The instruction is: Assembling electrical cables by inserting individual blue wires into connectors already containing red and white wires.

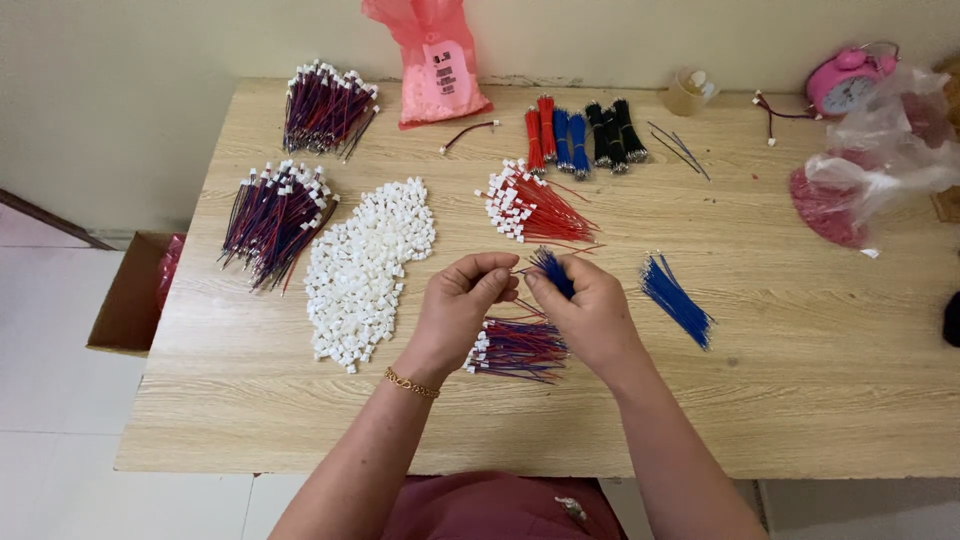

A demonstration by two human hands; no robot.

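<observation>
- Now the step looks like fitting a blue wire into a connector, judged from both hands meeting above the table (760, 400).
- Left hand (462, 305) pinches something tiny at its fingertips; I cannot tell what.
- Right hand (590, 312) grips a bunch of blue wires (552, 272).
- Finished red-blue leads (518, 348) lie beneath the hands; white connectors (368, 262) sit just left.
- Next likely calls for a steady, aligned push of one wire end.

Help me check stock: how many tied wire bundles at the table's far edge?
6, side by side: two red bundles, two blue bundles, two black bundles; none looks hidden.
</observation>
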